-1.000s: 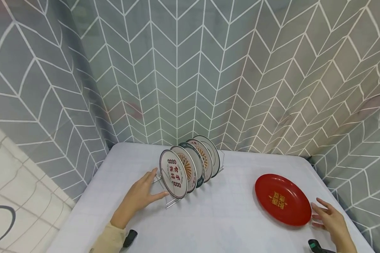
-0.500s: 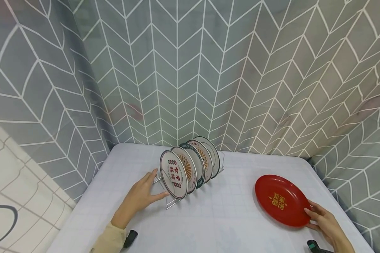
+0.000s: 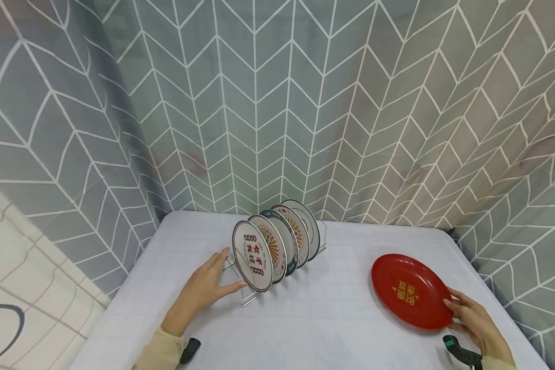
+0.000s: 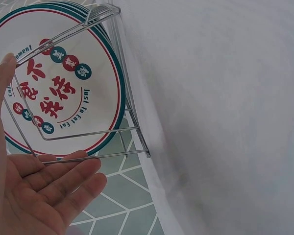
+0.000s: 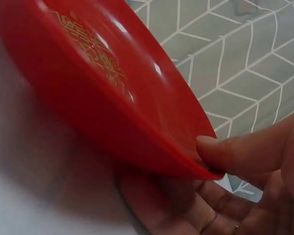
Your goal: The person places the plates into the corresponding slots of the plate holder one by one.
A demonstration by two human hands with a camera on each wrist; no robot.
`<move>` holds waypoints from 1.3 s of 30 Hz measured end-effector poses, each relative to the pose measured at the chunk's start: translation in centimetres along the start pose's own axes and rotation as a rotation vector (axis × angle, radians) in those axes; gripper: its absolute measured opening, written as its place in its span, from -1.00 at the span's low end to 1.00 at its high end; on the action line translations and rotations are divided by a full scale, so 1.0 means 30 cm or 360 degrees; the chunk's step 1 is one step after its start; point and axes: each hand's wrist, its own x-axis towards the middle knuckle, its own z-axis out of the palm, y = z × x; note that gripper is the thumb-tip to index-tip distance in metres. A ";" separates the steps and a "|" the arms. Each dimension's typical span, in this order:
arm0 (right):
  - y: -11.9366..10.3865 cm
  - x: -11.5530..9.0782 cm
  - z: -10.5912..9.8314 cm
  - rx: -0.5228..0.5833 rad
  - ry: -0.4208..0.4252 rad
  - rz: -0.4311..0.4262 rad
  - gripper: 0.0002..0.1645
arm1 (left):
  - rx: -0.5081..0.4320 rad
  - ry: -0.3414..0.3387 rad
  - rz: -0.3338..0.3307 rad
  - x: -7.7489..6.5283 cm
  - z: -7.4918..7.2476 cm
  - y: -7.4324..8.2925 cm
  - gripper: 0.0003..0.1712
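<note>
- Glossy round red plate has gold characters.
- Right grip pinches its rim, thumb above.
- Left grip is wide, at a silver wire rack.

A glossy red plate with yellow characters lies face up, its rim pinched by the right hand. Five patterned white plates stand on edge in a wire rack, the left hand at its end.
</note>
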 end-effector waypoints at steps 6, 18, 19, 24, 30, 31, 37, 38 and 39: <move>-0.007 -0.001 -0.002 0.0010 -0.0027 -0.0012 -0.07 | 0.0002 0.0008 -0.0002 -0.002 0.000 0.002 0.25; 0.043 -0.028 -0.018 0.0629 -0.0127 0.0003 -0.62 | 0.0011 -0.0003 -0.0001 0.002 0.006 -0.004 0.26; 0.045 -0.030 -0.020 0.0689 -0.0142 -0.0022 -0.58 | 0.0013 -0.0002 -0.0001 0.002 0.008 -0.004 0.26; 0.038 -0.038 -0.022 0.0866 -0.0218 -0.0225 -0.50 | 0.0006 0.0008 -0.0014 0.000 0.009 -0.001 0.26; -0.012 -0.039 -0.014 0.0901 -0.0228 -0.0379 -0.50 | 0.0002 -0.0004 -0.0034 -0.002 0.010 -0.002 0.27; -0.022 -0.038 -0.012 0.0905 -0.0225 -0.0390 -0.50 | 0.0002 0.0000 -0.0031 -0.001 0.009 -0.002 0.27; -0.062 -0.033 0.006 0.0922 -0.0232 -0.0437 -0.50 | -0.0001 0.0010 -0.0016 0.002 0.009 -0.003 0.25; -0.067 -0.032 0.010 0.0919 -0.0231 -0.0449 -0.51 | -0.0002 0.0008 -0.0018 0.002 0.009 -0.003 0.25; -0.070 -0.031 0.015 0.0917 -0.0232 -0.0463 -0.51 | -0.0001 0.0005 -0.0020 0.002 0.009 -0.003 0.25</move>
